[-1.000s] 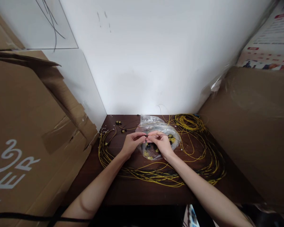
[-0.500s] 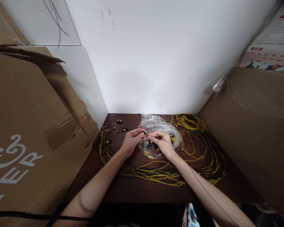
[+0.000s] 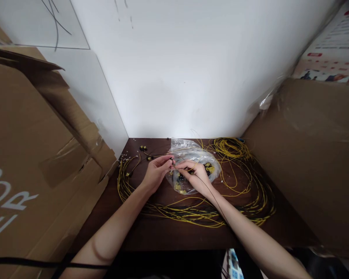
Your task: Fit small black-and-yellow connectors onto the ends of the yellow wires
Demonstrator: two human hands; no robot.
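My left hand (image 3: 158,171) pinches a small black connector (image 3: 171,159) between thumb and fingertips. Close beside it, my right hand (image 3: 197,175) grips thin wires between thumb and forefinger, right behind the connector. One dark wire (image 3: 211,187) trails from there over my right wrist and forearm; a yellow one runs off to the upper right. Whether the wire ends sit inside the connector is too small to tell. Beneath both hands lies a clear plastic bag (image 3: 184,144) with several black and yellow connectors (image 3: 209,168) in it.
Long yellow and black wires (image 3: 189,215) loop around the bag on the dark brown table (image 3: 151,238). A yellow wire coil (image 3: 229,148) lies at the back right. Several loose connectors (image 3: 143,148) are at the back left. Cardboard boxes (image 3: 31,128) flank both sides; a white wall (image 3: 174,77) stands behind.
The view has shifted slightly. My fingers have turned the connector a little, and the dark wire now lies closer along my right forearm. Both hands keep their pinch.
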